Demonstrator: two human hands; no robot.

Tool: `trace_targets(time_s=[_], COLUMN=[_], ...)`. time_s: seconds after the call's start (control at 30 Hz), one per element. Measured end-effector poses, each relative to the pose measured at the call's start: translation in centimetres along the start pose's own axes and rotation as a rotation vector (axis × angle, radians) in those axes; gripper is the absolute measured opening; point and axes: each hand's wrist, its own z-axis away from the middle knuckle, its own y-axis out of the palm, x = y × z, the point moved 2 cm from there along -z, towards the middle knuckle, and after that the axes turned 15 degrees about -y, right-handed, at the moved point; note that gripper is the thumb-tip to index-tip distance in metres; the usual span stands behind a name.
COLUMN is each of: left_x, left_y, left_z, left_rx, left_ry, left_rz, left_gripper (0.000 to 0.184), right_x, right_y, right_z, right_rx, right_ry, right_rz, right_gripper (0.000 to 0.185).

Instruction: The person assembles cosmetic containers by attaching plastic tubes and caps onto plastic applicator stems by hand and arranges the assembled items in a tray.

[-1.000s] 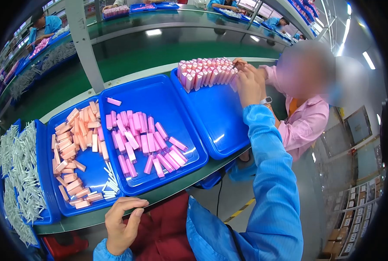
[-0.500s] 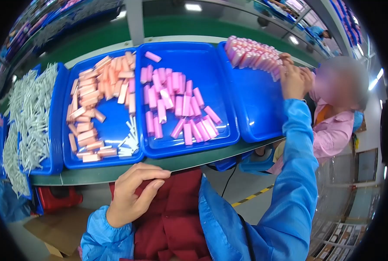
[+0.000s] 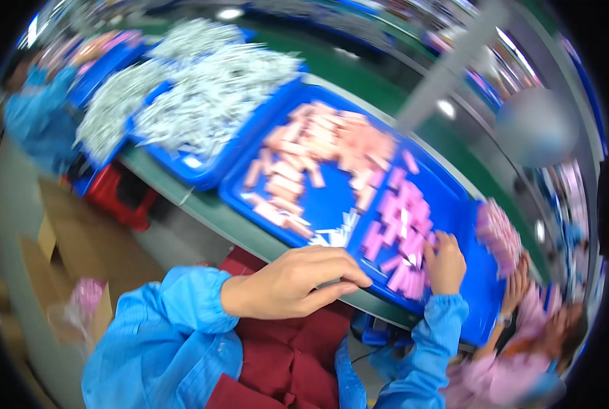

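Note:
My left hand (image 3: 298,283) hovers in front of the trays, its fingers stretched out and the thumb a little apart, with nothing visible in it. My right hand (image 3: 448,266) is at the right side of the loose pink pieces (image 3: 403,221), which are small and block-shaped. Its fingers are bent, with thumb and forefinger apart; blur hides whether they touch a piece. These pieces lie in a blue tray (image 3: 448,187). To the left, another blue tray (image 3: 325,198) holds peach-coloured pieces (image 3: 287,180) and a few thin white sticks (image 3: 338,232).
Heaps of pale thin sticks (image 3: 212,99) fill trays at the left. At the right, stacked pink pieces (image 3: 499,235) stand in a blue tray (image 3: 478,293), where a co-worker's hand (image 3: 516,286) reaches in. A red stool (image 3: 117,198) and open cardboard boxes (image 3: 66,252) are below left.
The view has swung left and tilted. My right hand has left the stacked pieces in the right tray for the loose pink ones. My left hand has turned, pointing right.

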Motion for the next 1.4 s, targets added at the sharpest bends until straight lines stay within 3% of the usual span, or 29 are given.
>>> trace_targets(time_s=[0.2,0.3,0.4,0.53,0.6,0.73,0.83,0.97,1.1,1.2,1.27,1.33,1.4], left_x=[1.0,1.1,1.6,3.1,4.2,3.9,2.7,2.4,1.9,-1.3,-2.5,-2.5,-2.4], left_y=[-8.1,-13.5,-18.1,-20.6,-21.5,-21.1,-20.4,-20.1,-19.8,-17.1,-14.6,-10.4,-5.2], left_z=[3.4,5.4,6.5,6.1,5.6,5.6,6.0,6.1,6.5,5.4,4.1,2.5,1.4], left_rx=[-0.452,-0.762,-1.055,-0.995,-0.941,-0.983,-1.031,-1.112,-1.072,-1.066,-0.992,-0.718,-0.424], left_ry=[-0.017,-0.107,-0.198,-0.345,-0.38,-0.351,-0.453,-0.369,-0.23,-0.118,-0.119,0.023,0.128], left_rz=[-0.278,-0.677,-1.039,-1.248,-1.317,-1.26,-1.092,-0.622,-0.099,0.041,0.006,-0.098,-0.439], left_gripper=[0.019,0.018,0.016,0.026,0.025,0.023,0.021,0.015,0.017,0.018,0.022,0.022,0.029], right_x=[-0.3,-1.6,-1.1,0.8,0.4,0.3,0.6,0.3,0.9,1.5,2.9,5.9,9.0], right_y=[-0.1,0.5,-0.8,-1.3,-0.7,-1.1,-1.5,-1.2,-2.1,-3.2,-3.6,-4.8,-5.1], right_z=[-1.8,-1.6,-1.2,-0.6,0.1,1.6,1.8,1.9,2.3,2.6,2.5,2.5,2.7], right_rx=[0.045,0.015,-0.099,-0.475,-0.384,-0.306,-0.148,-0.052,-0.135,-0.334,-0.462,-0.483,-0.471], right_ry=[0.021,0.017,0.18,0.133,0.061,0.104,0.091,-0.079,-0.081,-0.063,0.054,0.169,0.25], right_rz=[-0.044,-0.114,-0.284,-0.641,-0.647,-0.451,-0.293,0.048,0.108,-0.188,-0.725,-1.241,-1.661], right_gripper=[0.018,0.017,0.021,0.017,0.011,0.016,0.018,0.017,0.021,0.026,0.037,0.045,0.048])
